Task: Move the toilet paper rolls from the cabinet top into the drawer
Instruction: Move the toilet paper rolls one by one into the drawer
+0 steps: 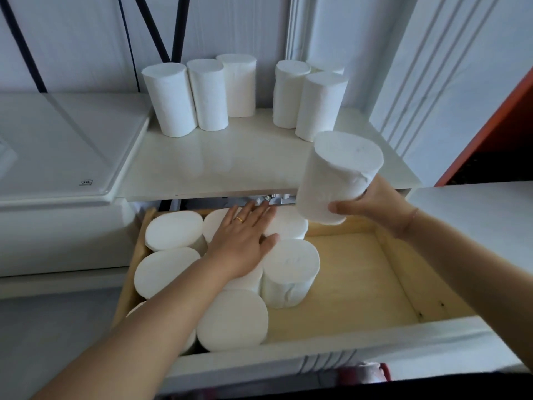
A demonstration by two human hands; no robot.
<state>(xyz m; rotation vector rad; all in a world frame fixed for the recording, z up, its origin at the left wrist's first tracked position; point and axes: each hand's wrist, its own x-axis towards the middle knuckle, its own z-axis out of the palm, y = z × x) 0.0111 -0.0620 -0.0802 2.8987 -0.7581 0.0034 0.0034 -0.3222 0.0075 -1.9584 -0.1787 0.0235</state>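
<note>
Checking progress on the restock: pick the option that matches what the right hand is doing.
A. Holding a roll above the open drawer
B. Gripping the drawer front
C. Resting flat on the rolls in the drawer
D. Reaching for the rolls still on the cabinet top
A: the right hand grips a toilet paper roll in the air over the bare side of the drawer, while the left hand lies flat on the rolls already inside.

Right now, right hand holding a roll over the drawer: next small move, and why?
Probably lower the held roll in the right hand onto the bare drawer floor, beside the standing rolls. That side is open; the left hand rests flat on the packed ones.
</note>
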